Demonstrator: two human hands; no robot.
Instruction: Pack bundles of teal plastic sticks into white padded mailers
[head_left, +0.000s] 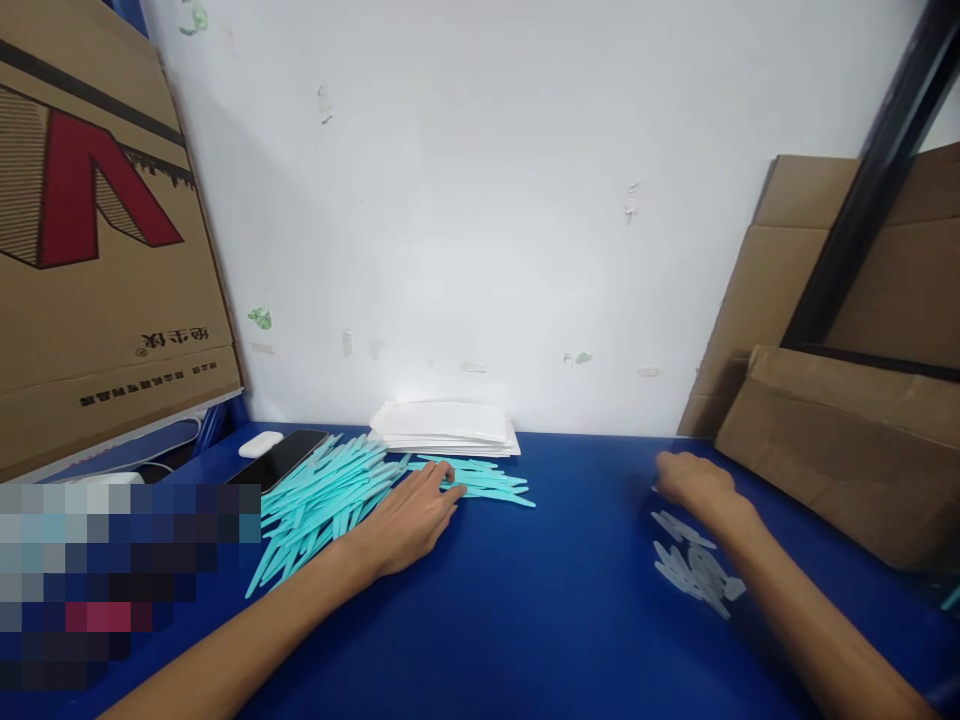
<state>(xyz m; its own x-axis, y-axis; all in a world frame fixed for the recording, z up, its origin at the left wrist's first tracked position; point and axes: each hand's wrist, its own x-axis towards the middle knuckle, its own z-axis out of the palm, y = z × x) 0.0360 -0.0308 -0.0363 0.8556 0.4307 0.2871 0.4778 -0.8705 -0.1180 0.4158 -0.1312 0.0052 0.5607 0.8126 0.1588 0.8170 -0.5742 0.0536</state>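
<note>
My left hand (421, 508) rests at the edge of a small group of slim teal plastic sticks (495, 484), its fingers slightly bent and apart over their left ends. Beside its wrist lies a large, loose heap of similar teal sticks (322, 510), some with paler, clear-looking ends. On the right, my right hand (694, 482) is closed and a little blurred, just beyond a scatter of small translucent plastic pieces (697, 572). A bit of something translucent shows under its fingertips, but what the fingers hold is hidden.
A stack of white sheets or envelopes (444, 428) lies against the wall. A dark phone (289, 455) and a white case (260, 444) sit at the left on the blue table (525, 620). Cardboard boxes (97, 250) stand left, and a brown carton (847, 450) stands right.
</note>
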